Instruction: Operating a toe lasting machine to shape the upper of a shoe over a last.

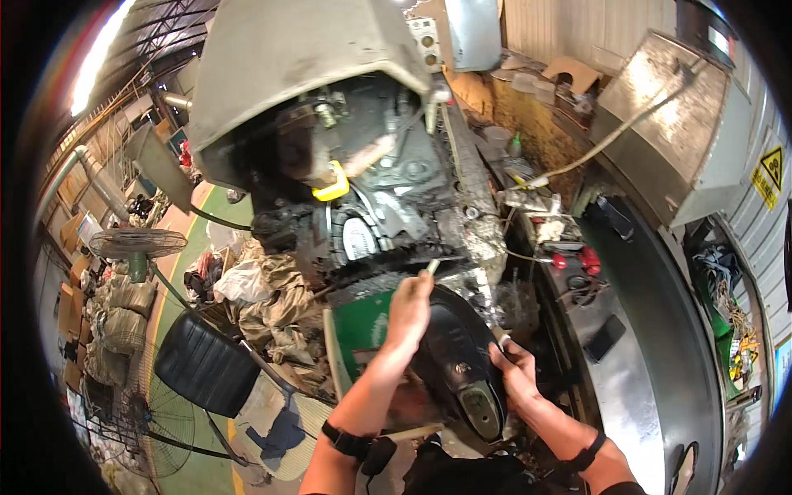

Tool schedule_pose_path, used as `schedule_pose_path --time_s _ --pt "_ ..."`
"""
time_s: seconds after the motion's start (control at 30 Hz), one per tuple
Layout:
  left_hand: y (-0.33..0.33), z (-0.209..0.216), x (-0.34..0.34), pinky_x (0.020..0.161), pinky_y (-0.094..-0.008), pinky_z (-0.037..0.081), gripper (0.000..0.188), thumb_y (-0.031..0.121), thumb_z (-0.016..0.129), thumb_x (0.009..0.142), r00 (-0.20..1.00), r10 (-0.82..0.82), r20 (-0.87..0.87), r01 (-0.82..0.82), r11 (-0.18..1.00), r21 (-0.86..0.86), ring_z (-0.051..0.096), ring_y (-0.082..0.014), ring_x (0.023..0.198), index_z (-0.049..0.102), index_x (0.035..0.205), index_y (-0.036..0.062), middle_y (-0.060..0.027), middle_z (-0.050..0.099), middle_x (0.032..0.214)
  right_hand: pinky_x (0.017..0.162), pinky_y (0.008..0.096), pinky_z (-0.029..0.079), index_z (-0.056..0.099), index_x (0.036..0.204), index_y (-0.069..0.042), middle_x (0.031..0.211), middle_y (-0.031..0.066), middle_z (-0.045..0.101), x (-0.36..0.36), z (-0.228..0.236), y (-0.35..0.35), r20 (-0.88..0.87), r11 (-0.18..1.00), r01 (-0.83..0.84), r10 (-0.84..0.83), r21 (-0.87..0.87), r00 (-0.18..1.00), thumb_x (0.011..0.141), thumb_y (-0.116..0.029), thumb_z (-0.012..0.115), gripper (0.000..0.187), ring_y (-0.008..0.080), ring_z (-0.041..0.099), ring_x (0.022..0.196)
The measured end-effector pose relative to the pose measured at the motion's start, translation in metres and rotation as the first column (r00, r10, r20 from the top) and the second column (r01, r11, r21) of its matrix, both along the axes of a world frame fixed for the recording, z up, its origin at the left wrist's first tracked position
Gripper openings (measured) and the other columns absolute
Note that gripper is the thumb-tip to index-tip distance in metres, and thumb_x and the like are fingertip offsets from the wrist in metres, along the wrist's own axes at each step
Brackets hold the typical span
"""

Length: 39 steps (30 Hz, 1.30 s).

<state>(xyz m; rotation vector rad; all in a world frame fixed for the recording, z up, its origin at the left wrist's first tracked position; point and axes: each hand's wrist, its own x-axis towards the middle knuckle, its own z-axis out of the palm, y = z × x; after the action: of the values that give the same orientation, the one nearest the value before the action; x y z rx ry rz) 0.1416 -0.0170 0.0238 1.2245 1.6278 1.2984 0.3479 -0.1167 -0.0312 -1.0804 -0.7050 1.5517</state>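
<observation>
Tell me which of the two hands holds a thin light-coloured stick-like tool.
The left hand, raised at the black shoe's toe, grips the thin pale tool. The right hand only clasps the shoe's side, lower down.

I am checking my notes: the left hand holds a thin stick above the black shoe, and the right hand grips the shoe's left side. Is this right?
Not quite. In the head view the right hand grips the black shoe on its right side, not its left. The left hand does hold a thin stick above it.

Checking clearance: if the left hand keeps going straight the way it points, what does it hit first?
Probably the grimy machine head just beyond the left hand, which points up with a thin rod in it. Depth is unclear.
</observation>
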Motion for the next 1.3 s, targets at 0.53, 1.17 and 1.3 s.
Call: schedule_pose_path --time_s 0.53,1.17,1.3 --pt "-0.011 -0.001 -0.135 0.076 -0.0331 0.054 0.033 0.031 0.062 0.099 0.463 0.301 0.834 -0.209 0.951 -0.227 0.068 -0.0189 0.088 0.068 0.113 0.0015 -0.0075 0.071 0.103 0.077 0.0320 0.058 0.062 0.122 0.001 0.101 0.0086 0.071 -0.209 0.028 0.129 -0.293 0.998 0.020 -0.037 -0.064 0.955 0.098 -0.011 0.062 0.027 0.0172 0.068 0.084" --pt "0.054 -0.050 -0.147 0.088 -0.0357 0.052 0.032 0.020 0.063 0.098 0.265 0.309 0.913 -0.233 0.940 -0.251 0.066 -0.0229 0.098 0.067 0.115 -0.0064 -0.0124 0.070 0.113 0.073 0.0283 0.057 0.063 0.127 -0.002 0.100 0.0035 0.071 -0.222 0.014 0.186 -0.295 0.992 0.033 -0.067 -0.119 0.953 0.101 -0.009 0.060 0.027 0.0125 0.066 0.081" --pt "0.053 -0.045 -0.146 0.085 -0.0345 0.052 0.031 0.019 0.063 0.096 0.318 0.360 0.877 -0.283 0.919 -0.275 0.066 -0.0222 0.095 0.068 0.112 -0.0065 -0.0121 0.070 0.110 0.079 0.0311 0.059 0.062 0.127 0.000 0.108 0.0076 0.072 -0.224 0.012 0.185 -0.312 0.992 0.027 -0.064 -0.120 0.948 0.101 -0.008 0.059 0.028 0.0156 0.069 0.088"
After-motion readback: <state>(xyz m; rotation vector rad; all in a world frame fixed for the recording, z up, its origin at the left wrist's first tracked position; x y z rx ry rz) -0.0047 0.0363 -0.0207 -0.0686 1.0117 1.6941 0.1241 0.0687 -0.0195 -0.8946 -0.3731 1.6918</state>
